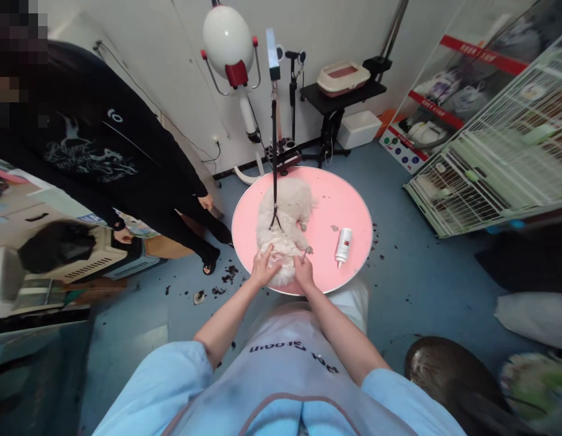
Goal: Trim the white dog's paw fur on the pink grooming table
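Note:
A fluffy white dog (287, 203) lies on a round pink grooming table (340, 206), its head end towards me. A black grooming loop (275, 163) hangs from a stand and runs down to its neck. My left hand (264, 268) grips the left side of the dog's head, thumb and fingers pressed into the fur. On the other side, my right hand (303, 272) is closed around a thin metal tool (305, 252), too small to name, close to the head. A white squeeze bottle (343, 247) lies on the table to the right.
A person in black (126, 151) stands to the left of the table. Behind it are a white stand dryer (229, 42) and a black trolley with a litter tray (343, 79). Wire cages (499, 133) stand at right. Dark hair clumps (229, 274) litter the blue floor.

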Demonstrator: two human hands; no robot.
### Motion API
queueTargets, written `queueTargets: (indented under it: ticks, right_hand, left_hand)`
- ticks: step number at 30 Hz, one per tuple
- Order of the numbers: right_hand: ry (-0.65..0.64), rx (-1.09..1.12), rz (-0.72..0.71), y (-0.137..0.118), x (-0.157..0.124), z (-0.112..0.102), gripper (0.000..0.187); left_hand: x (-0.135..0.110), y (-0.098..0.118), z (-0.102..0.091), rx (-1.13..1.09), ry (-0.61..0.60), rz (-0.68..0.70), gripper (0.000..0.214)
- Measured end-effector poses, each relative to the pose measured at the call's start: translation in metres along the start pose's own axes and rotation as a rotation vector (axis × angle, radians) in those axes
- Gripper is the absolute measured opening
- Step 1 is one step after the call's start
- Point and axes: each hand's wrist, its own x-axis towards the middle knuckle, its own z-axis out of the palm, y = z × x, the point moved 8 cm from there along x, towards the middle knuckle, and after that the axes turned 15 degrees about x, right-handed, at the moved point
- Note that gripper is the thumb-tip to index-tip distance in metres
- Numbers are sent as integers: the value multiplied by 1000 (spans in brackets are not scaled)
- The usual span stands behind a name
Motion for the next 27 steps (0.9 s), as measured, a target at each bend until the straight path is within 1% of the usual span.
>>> queueTargets:
  ticks: [3,4,6,9,10,11,12,13,14,15,17,18,19,20,21,23,25,27]
  right_hand:
    - [-16,-20,33,7,6,-5,31]
    - [-16,-32,41,7,6,-10,30]
    - [-1,-60,47,3,4,-27,30]
    - [31,-100,10,-19,-7,-63,32]
    - [35,-108,-19,-30,-12,-72,33]
    - [25,-112,-57,-41,-18,-77,33]
    - [-5,-112,-97,-53,-22,-75,30]
    - [-59,-110,-134,-64,-25,-68,24]
    - [-131,-109,-163,-72,-26,-55,17]
    - [-204,-110,-181,-78,-26,-40,15]
    - [-301,-114,-191,-84,-19,-12,12]
    - [-330,-115,-188,-85,-13,0,6]
    - [-350,-114,-182,-85,-8,8,5]
    - [-363,-111,-173,-84,-2,14,12]
    - [-370,-106,-160,-82,2,17,16]
    - [-365,-93,-119,-78,9,14,16]
    - [-335,-76,-59,-72,12,2,13]
    - [-302,-50,12,-68,9,-17,14]
  left_hand:
    - [-4,15,-10,61,31,19,71]
    - [-5,20,-13,75,31,31,70]
    - [-9,31,-16,92,13,62,70]
    - [-13,46,-16,119,-33,94,70]
    - [-14,51,-15,125,-50,102,69]
    - [-15,56,-14,131,-67,109,67]
    - [-15,61,-12,135,-78,114,65]
    - [-15,65,-11,134,-83,118,63]
    - [-15,68,-10,128,-81,123,63]
    - [-16,70,-9,114,-70,126,64]
    - [-17,70,-9,77,-28,123,72]
    - [-19,69,-9,64,-11,120,75]
    - [-20,66,-8,63,-6,117,77]
    - [-21,64,-7,73,-17,118,76]
    - [-22,63,-4,91,-41,125,72]
    - [-23,63,-1,126,-96,151,60]
    - [-24,66,-2,126,-104,158,50]
    - [-23,70,-7,93,-71,148,47]
